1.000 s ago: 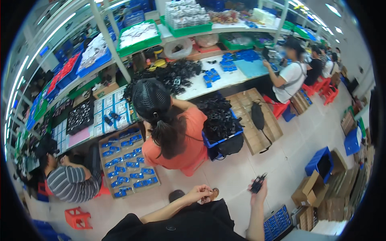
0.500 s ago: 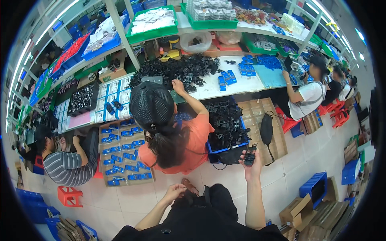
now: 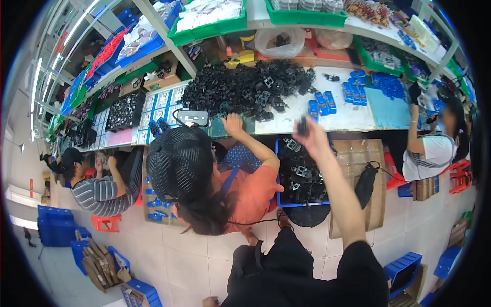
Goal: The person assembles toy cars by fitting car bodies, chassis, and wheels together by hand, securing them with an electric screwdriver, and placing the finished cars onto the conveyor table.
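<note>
My right arm stretches forward toward the workbench. My right hand (image 3: 316, 143) is closed around a small black plastic part (image 3: 302, 126), held up above a blue crate (image 3: 305, 205) full of similar black parts, near the bench's front edge. At the lower edge only a bit of my left hand (image 3: 210, 302) shows, hanging low beside my leg; its fingers are cut off from view. Beyond my right hand, several blue car-shaped pieces (image 3: 322, 103) lie on the white bench top (image 3: 291, 121). Left of them spreads a big heap of black parts (image 3: 245, 89).
A seated co-worker in orange (image 3: 245, 197) is just ahead on the left, a hand (image 3: 233, 124) at the heap. Other co-workers in striped (image 3: 99, 197) and white (image 3: 434, 148) tops sit at either side. Flattened cardboard (image 3: 353, 220) and a blue bin (image 3: 401, 271) are on the right.
My right hand has moved forward and up with the black part, from beside the crate to near the bench edge. My left hand has dropped back to the lower edge. I am nearer the bench.
</note>
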Motion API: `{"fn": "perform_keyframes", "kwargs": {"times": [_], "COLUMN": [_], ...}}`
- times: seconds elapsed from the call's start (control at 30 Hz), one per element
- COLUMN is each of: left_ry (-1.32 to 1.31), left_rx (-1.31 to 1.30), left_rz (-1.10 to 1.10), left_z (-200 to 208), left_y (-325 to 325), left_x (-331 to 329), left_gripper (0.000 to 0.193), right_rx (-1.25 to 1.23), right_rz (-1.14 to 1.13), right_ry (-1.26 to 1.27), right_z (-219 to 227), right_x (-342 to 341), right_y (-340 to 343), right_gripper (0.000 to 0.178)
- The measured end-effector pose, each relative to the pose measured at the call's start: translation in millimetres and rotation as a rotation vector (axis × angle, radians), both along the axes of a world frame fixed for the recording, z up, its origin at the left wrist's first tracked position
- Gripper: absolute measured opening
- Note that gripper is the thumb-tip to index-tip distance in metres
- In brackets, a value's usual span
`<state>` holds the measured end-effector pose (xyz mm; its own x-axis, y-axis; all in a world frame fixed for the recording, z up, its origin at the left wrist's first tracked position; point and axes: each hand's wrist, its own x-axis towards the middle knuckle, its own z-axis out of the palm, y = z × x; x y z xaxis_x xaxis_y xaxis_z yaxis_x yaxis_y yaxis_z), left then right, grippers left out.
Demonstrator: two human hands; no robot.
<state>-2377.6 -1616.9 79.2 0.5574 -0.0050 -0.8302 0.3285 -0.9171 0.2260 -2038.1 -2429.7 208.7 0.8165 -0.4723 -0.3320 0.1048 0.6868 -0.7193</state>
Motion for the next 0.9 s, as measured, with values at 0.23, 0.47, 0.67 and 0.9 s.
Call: {"fn": "perform_keyframes", "kwargs": {"times": [0.23,0.47,0.67,0.9], "left_ry": [0.015,0.06,0.134,0.162], "left_rx": [0.057,0.136,0.16,0.174], "left_rz": [0.133,0.296,0.39,0.406], "left_z": [41,96,119,134], "left_y": [-48,-69,-95,-97], "left_x": [-66,-149,-211,-217], "left_gripper": [0.018,0.019,0.019,0.019], "right_rx": [0.023,0.116,0.28,0.146], "right_rz": [0.025,0.081,0.037,0.037], "right_ry": [-0.128,0.011,0.22,0.167], "right_z": [36,-43,-128,-96], "right_x": [140,96,47,73], "right_y": [-100,-61,-59,-69], "right_gripper": [0.03,0.038,0.037,0.037]}}
